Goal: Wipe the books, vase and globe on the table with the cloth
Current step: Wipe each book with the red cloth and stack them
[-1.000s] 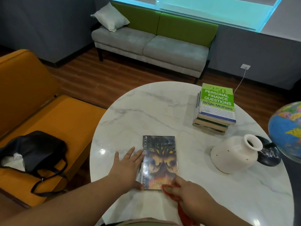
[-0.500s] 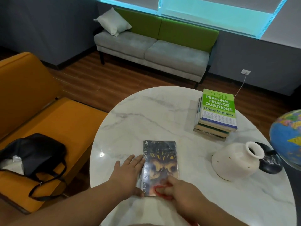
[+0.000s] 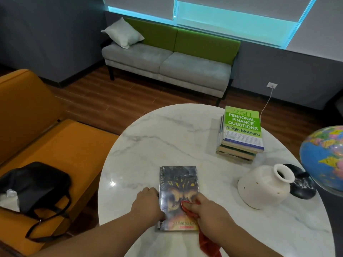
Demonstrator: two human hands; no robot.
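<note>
Now, left grip (image 3: 148,204) curled round book (image 3: 178,179) edge, right grip (image 3: 209,213) pinching red cloth (image 3: 207,242) — on cover.

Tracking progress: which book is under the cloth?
The dark paperback, lying alone with the red cloth on it; the others are stacked under the green finance book, farther back.

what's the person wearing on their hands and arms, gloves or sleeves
Nothing: the left hand and right hand are bare, no gloves, and the forearms show no sleeves in frame. No ring, watch or bracelet is visible.
</note>
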